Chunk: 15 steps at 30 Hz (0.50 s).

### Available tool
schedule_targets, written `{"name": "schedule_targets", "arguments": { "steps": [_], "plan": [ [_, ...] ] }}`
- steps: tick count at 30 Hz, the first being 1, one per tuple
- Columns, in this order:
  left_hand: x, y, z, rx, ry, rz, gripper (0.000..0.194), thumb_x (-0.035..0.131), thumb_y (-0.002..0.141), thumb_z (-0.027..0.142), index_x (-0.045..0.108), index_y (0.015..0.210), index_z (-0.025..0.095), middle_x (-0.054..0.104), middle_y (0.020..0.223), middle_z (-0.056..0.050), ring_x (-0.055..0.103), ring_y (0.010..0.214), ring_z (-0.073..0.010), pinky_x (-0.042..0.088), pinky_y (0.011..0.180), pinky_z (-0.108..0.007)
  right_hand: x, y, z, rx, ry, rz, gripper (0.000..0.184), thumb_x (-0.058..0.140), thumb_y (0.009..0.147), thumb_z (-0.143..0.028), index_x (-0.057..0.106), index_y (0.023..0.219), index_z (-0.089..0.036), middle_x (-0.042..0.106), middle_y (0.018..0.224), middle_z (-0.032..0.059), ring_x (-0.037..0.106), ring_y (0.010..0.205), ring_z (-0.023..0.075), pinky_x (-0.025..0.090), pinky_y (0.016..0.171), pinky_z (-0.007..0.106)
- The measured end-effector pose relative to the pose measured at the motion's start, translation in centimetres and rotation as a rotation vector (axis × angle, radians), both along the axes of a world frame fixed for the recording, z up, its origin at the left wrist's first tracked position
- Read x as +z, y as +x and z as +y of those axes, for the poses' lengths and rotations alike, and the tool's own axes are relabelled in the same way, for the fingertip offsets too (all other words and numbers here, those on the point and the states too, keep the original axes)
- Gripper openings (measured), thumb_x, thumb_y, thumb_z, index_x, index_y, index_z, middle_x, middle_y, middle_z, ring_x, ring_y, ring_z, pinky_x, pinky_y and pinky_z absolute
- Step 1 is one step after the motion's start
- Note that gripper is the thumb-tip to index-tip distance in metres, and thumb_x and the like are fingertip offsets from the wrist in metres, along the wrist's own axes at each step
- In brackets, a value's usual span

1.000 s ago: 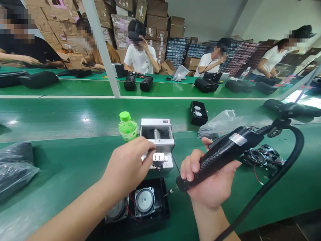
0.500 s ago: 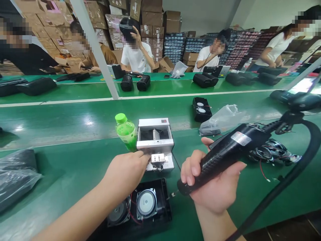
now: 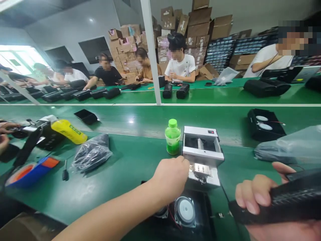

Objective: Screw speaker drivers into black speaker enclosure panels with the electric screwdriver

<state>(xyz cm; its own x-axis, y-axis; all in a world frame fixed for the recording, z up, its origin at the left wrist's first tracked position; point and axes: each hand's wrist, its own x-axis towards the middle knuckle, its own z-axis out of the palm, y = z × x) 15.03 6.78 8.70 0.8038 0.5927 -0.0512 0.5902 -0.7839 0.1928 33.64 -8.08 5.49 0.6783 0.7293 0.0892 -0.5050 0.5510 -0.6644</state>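
One full, one hard to read

The right grip [image 3: 255, 195] wraps a black power driver [image 3: 291, 201], its bit [image 3: 220, 215] pointing left at the right end of an open black casing [image 3: 202, 214] on the green surface [image 3: 120, 177]. The driver looks stiff and moderately heavy; the textured barrel, where the fingers curl, should resist slipping. The left grip [image 3: 173, 175], fingers bent, is at the near left of a silver screw feeder [image 3: 203, 154] (its fingertips are hidden, so whether they pinch anything I cannot tell). Inside the casing sits a round speaker [image 3: 185, 211], probably fragile at its pale centre; the rigid outer walls seem the better hold. A green bottle [image 3: 173, 140] stands upright beside the feeder.
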Motion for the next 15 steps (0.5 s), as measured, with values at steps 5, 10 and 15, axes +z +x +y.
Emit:
{"name": "schedule_targets", "arguments": {
  "steps": [5, 10, 15],
  "plan": [
    [0.6, -2.6, -3.3, 0.023, -0.260, -0.308, 0.019, 0.049, 0.103, 0.014, 0.064, 0.094, 0.022, 0.074, 0.093, -0.003, 0.072, 0.084, -0.0165, 0.060, 0.076, -0.026, 2.7, -1.4, 0.7, -0.043, 0.058, -0.166, 0.066, 0.061, 0.087, -0.087, 0.071, 0.121, -0.031, 0.056, 0.057, -0.0039, 0.047, 0.040, 0.0158, 0.045, 0.038, 0.030],
    [-1.3, -3.6, -6.5, 0.179, -0.664, -0.649, 0.018, 0.060, 0.099, 0.029, 0.077, 0.091, 0.028, 0.078, 0.082, 0.002, 0.073, 0.070, -0.0159, 0.058, 0.061, -0.024, 3.6, -2.3, 1.7, -0.067, 0.122, -0.173, 0.065, 0.052, 0.095, -0.084, 0.066, 0.126, -0.029, 0.059, 0.062, -0.0061, 0.050, 0.041, 0.0135, 0.048, 0.042, 0.027],
    [-2.3, -2.8, -7.6, 0.104, -0.484, -0.710, 0.024, 0.061, 0.097, 0.023, 0.082, 0.100, 0.033, 0.085, 0.092, 0.005, 0.080, 0.080, -0.0156, 0.062, 0.074, -0.025, 3.9, -2.5, 1.2, -0.082, 0.090, -0.217, 0.063, 0.051, 0.096, -0.084, 0.065, 0.126, -0.030, 0.056, 0.062, -0.0071, 0.047, 0.040, 0.0135, 0.044, 0.040, 0.028]
  ]
}}
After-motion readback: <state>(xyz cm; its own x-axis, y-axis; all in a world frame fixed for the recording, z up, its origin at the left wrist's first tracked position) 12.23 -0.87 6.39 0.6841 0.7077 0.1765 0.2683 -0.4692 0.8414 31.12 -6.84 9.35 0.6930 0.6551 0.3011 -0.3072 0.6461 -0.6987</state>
